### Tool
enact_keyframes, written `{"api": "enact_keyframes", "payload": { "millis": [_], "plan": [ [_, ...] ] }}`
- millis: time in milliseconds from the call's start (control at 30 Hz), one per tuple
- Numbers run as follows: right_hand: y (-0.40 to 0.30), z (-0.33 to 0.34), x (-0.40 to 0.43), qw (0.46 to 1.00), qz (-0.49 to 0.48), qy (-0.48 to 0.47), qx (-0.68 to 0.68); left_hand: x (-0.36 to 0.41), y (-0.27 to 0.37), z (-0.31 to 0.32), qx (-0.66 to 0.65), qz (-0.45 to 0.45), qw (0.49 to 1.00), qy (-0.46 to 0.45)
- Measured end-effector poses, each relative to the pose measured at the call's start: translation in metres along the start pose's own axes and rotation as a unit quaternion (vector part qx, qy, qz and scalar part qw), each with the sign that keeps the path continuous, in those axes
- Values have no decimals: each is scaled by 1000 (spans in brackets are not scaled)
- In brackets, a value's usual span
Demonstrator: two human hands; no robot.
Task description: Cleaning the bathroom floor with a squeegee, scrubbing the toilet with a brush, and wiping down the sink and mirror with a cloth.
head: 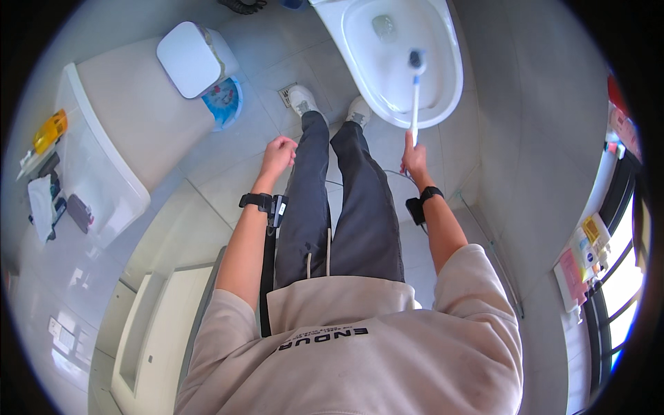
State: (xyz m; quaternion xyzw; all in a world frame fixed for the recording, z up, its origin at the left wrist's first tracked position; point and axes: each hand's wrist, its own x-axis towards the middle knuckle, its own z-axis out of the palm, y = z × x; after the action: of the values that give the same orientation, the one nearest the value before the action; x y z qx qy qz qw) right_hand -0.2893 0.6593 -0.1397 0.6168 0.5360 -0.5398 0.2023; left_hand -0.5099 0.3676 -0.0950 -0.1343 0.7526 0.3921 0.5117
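My right hand (415, 158) is wrapped around the white handle of a toilet brush (415, 101). Its dark and white head is inside the bowl of a white ceramic toilet (452, 93), ahead of me on the right. The handle crosses the toilet's near rim. Beside my left trouser leg hangs my left hand (280, 154), its fingers curled, with nothing visible in them. Each wrist wears a black strap with a small box.
Left of my feet, a bin with a white lid (188, 59) stands by a blue basin (226, 106). A washbasin counter (106, 137) holds a yellow bottle (50, 130). Bottles (573, 267) line the right windowsill. Near my shoes lies a floor drain (285, 95).
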Motion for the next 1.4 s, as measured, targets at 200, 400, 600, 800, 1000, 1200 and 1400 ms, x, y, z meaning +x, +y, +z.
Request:
{"api": "enact_keyframes", "payload": {
  "millis": [200, 400, 600, 800, 1000, 1200, 1400],
  "plan": [
    [-12, 7, -17, 1000, -2, -20, -22, 4, -19, -25, -6, -38, 999, 2],
    [0, 9, -79, 989, -63, -74, -108, 11, -35, -41, -38, -36, 998, -18],
    [-62, 77, -78, 937, -130, -134, -295, 26, -81, -84, -65, -72, 995, -10],
    [-161, 161, -16, 832, -364, 8, -418, 27, -122, -146, -57, -48, 997, -11],
    [-296, 212, 20, 753, -293, 25, -588, 4, -177, -187, 158, 75, 982, 77],
    [-398, 252, 36, 702, -281, 63, -651, -9, -196, -202, -87, -112, 988, 64],
    [-441, 291, 67, 611, -288, 102, -730, 2, -200, -175, -110, -165, 978, 65]
  ]
}}
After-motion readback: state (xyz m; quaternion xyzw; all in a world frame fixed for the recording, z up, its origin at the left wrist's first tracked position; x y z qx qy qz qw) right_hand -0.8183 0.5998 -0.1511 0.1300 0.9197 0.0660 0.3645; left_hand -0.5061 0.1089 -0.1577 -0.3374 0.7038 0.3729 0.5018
